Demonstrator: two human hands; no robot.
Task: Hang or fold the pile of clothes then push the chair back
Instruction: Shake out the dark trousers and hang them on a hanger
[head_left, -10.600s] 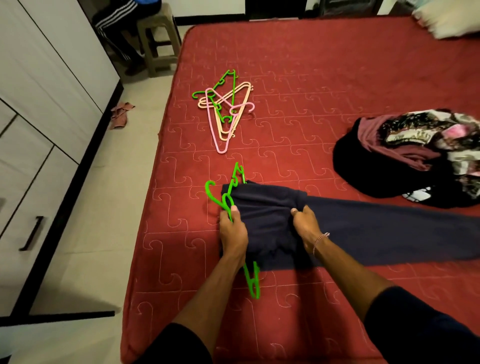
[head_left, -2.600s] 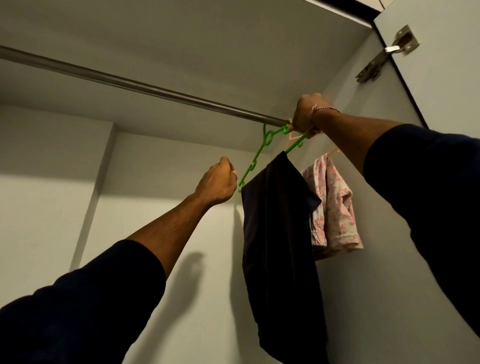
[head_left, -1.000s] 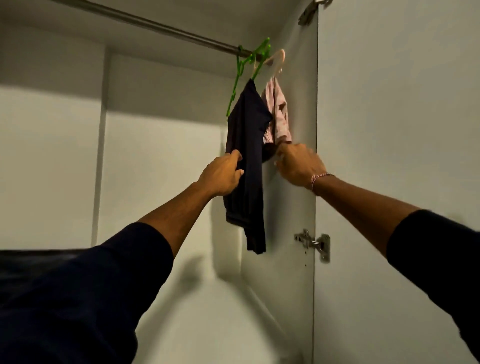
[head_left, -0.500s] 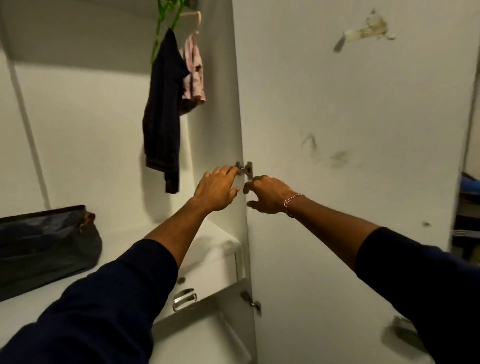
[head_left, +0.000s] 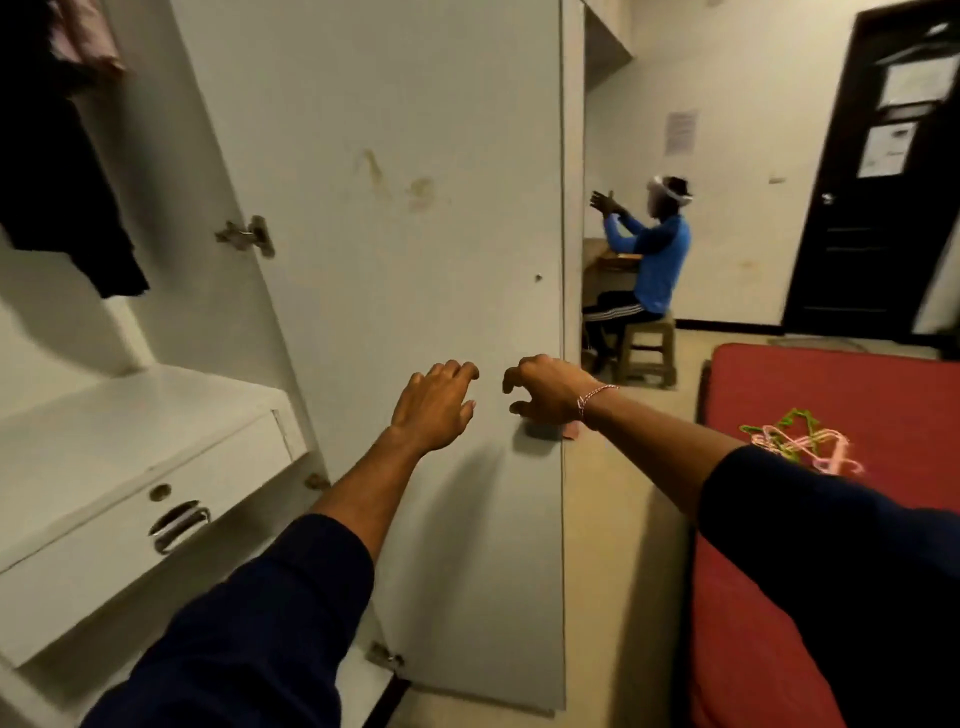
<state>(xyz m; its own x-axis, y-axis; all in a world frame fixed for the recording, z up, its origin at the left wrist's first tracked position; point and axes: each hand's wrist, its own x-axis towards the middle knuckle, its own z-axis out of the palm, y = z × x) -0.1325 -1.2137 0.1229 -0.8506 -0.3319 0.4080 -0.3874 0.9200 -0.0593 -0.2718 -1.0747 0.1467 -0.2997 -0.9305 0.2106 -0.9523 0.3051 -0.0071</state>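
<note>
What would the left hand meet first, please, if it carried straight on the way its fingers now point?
Most likely the inner face of the open wardrobe door; the left hand points up and forward at it, though the gap between them is hard to judge.

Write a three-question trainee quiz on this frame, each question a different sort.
1. True or false: the left hand holds a hanger.
2. Where do the spare hangers lie? A) on the red bed B) in the drawer C) on the floor
3. Fill in: the dark garment hangs inside the open ____.

Key
1. False: both the left and the right hand are empty, in front of the wardrobe door.
2. A
3. wardrobe
</note>
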